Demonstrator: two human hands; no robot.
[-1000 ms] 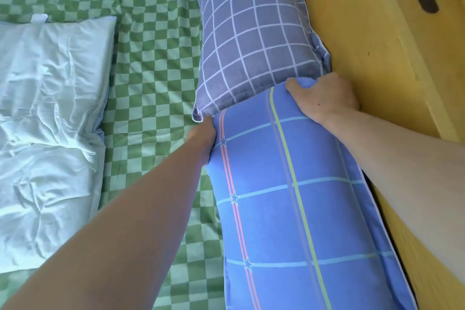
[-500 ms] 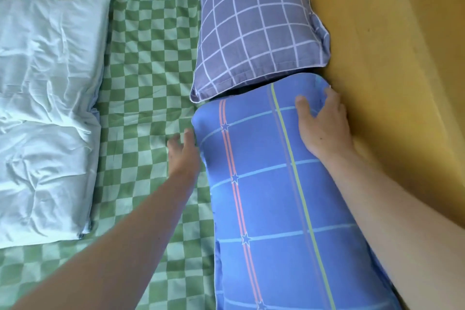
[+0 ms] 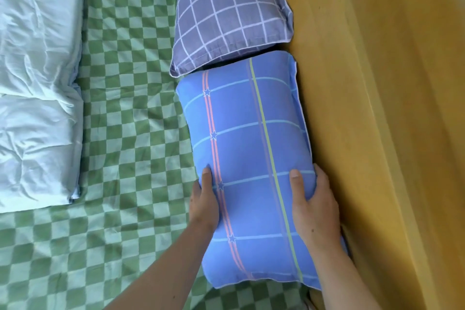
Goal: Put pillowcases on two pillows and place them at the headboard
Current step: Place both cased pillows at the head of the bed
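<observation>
The bed [image 3: 130,118] is covered by a green checked sheet. Along the wooden headboard [image 3: 364,133] at right, 2 pillows are laid: grey pillow [image 3: 226,12] far, blue pillow [image 3: 251,158] near, gripped by left hand [image 3: 203,204] and right hand [image 3: 314,206].

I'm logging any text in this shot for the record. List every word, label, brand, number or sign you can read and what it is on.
None: no readable text appears anywhere in the head view.
Blue pillow held by the left hand and right hand: stripes and small stars only, no lettering.
Grey pillow: white grid only.
Checked sheet, white folded bedding and wooden headboard: no print or label visible.
</observation>
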